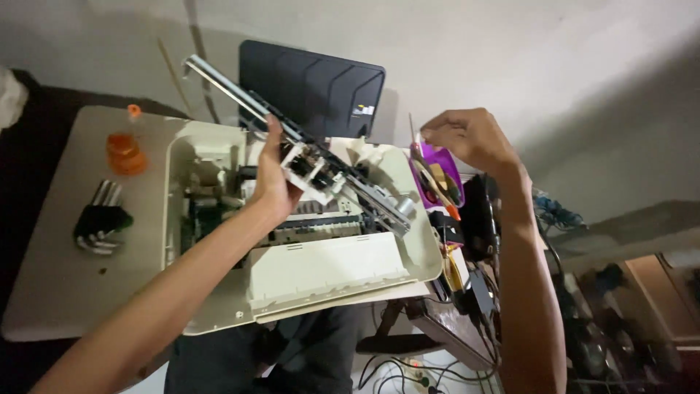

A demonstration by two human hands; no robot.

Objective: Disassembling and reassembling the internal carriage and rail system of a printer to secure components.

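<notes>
Carriage assembly (321,169) up off the printer body (219,219), held in my left hand (273,186). Fingers wrapped round its white block, thumb on the near side, grip closed. Long metal rail (240,95) runs through the block; its axis slants from upper left, near the dark paper tray (313,84), down to lower right, ending at a small grey motor (403,206) over the printer's right edge.

Right hand (470,135) hovers to the right of the assembly, apart from it, fingertips pinched together on a thin stick-like tool (413,131); I cannot tell what kind. Left hand is the one on the assembly; right hand is near the rail's lower end, above the purple tray (456,164) of small tools.

Counts: one carriage assembly, one rail, one opened cream printer, one purple tray, one set of hex keys (102,217) on the table (44,292) at left, one orange bottle (125,149) behind them
</notes>
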